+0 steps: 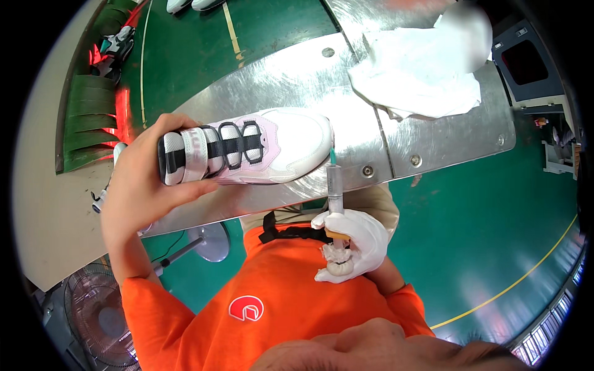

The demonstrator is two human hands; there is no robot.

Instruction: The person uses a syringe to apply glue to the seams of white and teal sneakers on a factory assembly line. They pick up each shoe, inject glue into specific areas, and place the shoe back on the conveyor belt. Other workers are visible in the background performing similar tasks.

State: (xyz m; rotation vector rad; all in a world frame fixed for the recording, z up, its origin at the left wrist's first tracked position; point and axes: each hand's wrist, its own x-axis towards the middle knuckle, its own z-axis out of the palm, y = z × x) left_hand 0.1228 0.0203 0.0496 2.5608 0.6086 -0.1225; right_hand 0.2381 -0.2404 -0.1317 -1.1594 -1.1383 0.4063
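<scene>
Left hand [139, 179] grips the heel of a white-pink sneaker [247, 151], toe resting on the steel desk [433, 148] for support, while the gloved right hand [352, 244] holds a syringe [335, 185] upright, needle touching the toe edge.

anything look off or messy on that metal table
Mostly tidy. The one untidy thing is the white cloth, which lies crumpled at the far right of the metal table. The left hand grips the white and pink shoe; the gloved right hand holds a syringe at its toe.
</scene>
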